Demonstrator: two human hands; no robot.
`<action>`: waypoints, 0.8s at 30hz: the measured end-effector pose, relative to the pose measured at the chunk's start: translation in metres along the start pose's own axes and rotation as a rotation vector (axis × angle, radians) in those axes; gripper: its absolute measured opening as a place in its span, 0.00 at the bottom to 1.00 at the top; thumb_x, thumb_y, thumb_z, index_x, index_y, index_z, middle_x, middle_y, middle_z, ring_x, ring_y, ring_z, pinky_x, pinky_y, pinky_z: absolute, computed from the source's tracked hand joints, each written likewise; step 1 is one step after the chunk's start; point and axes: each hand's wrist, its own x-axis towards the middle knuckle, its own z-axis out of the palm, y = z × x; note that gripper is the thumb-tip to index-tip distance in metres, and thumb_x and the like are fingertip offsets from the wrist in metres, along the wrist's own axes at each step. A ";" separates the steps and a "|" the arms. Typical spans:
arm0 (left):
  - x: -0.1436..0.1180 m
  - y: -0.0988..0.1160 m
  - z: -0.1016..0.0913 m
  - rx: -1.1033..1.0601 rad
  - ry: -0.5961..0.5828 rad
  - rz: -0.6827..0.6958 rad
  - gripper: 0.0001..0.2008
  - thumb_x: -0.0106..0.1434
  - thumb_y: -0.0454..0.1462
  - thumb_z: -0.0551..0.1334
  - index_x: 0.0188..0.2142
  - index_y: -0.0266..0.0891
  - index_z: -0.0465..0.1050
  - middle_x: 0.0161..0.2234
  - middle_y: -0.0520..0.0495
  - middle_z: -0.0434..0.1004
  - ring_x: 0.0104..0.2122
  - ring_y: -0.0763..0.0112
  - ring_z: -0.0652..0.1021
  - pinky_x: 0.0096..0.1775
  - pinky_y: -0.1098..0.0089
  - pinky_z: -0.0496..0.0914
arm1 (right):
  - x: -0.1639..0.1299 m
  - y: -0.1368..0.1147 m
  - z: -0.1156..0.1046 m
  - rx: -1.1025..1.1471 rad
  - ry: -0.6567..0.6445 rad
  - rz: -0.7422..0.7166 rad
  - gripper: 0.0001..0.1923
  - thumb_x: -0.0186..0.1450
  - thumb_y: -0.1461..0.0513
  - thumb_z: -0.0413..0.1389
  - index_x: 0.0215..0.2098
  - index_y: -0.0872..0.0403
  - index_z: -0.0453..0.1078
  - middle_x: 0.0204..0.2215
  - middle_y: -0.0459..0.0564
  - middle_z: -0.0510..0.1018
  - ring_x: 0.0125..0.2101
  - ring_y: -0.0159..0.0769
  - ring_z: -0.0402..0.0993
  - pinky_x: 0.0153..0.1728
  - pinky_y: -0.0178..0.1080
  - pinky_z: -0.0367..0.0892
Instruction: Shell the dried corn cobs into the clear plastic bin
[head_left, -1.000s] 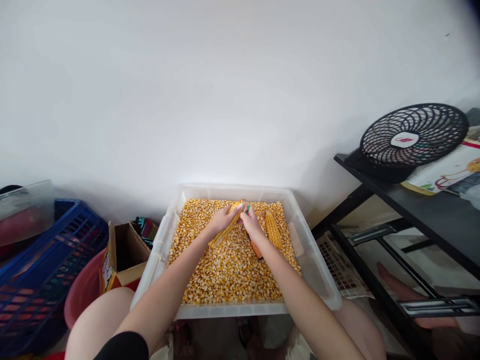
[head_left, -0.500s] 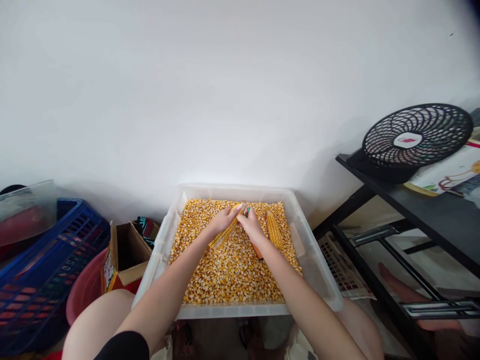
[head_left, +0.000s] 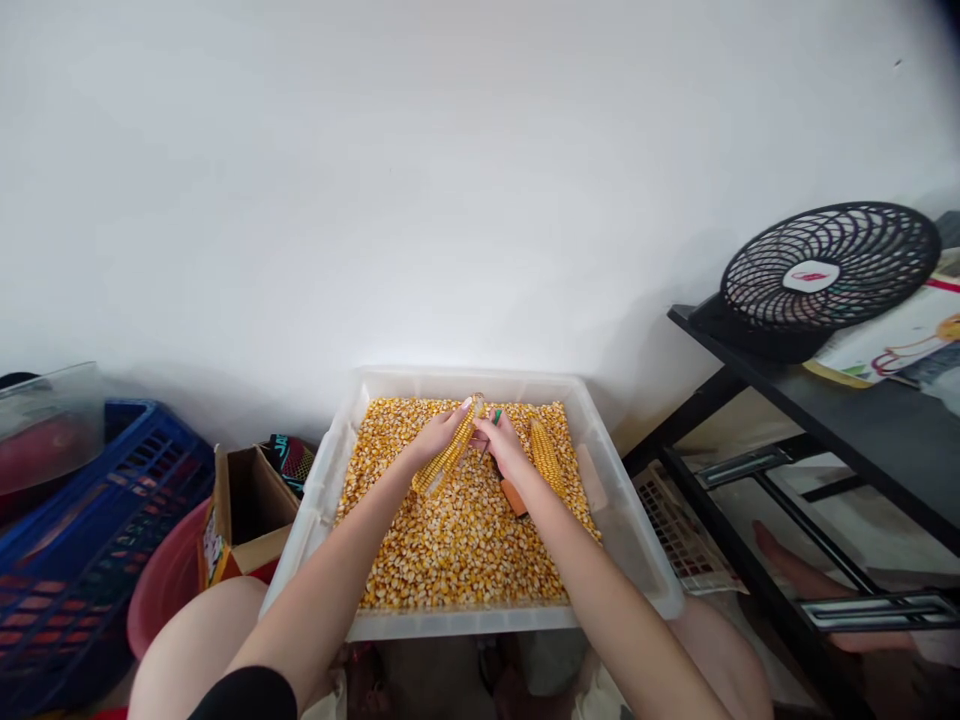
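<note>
Fingers of the left hand (head_left: 433,438) grasp a corn cob (head_left: 448,459) over the far part of the kernel-filled tub (head_left: 637,560); the right hand (head_left: 506,447) clenches an orange-handled tool (head_left: 513,496) beside it.

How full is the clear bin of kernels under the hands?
Partly full: loose kernels cover the clear bin floor wall to wall, but the walls rise bare above them.

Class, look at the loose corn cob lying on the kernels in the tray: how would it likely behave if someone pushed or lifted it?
The loose corn cob looks long and round, so a sideways push would probably roll it. The kernels under it are loose, so it may sink or shift instead. It looks stiff and dry, likely light, with a bumpy, grippable surface, like the cob in the left hand.
</note>
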 end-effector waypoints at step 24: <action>-0.002 0.001 0.004 0.211 -0.023 0.029 0.29 0.58 0.57 0.46 0.32 0.36 0.72 0.32 0.45 0.76 0.36 0.61 0.74 0.42 0.65 0.64 | -0.002 0.004 -0.002 -0.100 0.055 0.001 0.14 0.46 0.63 0.56 0.25 0.50 0.52 0.20 0.36 0.61 0.23 0.28 0.64 0.25 0.34 0.66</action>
